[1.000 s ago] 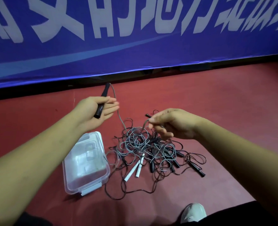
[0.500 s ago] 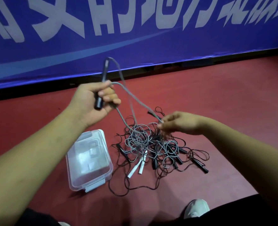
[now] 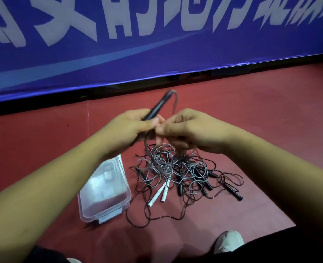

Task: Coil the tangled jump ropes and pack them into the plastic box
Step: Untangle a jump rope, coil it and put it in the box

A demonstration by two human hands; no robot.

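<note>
A tangle of thin jump ropes (image 3: 177, 168) lies on the red floor, grey and dark cords with black handles and two white handles (image 3: 159, 193). My left hand (image 3: 130, 126) grips a black handle (image 3: 157, 108) that points up and away. A grey cord loops from the handle's tip down between both hands into the pile. My right hand (image 3: 187, 130) pinches that cord close to my left fingers. A clear plastic box (image 3: 104, 190) with its lid on sits on the floor left of the pile.
A blue banner (image 3: 156, 44) with white lettering stands along the far edge of the floor. A white shoe (image 3: 229, 242) shows at the bottom right, near the pile. Dark trousers fill the bottom edge.
My right hand has risen from the pile and come up to my left hand with the grey cord. The black handle has tilted to the right.
</note>
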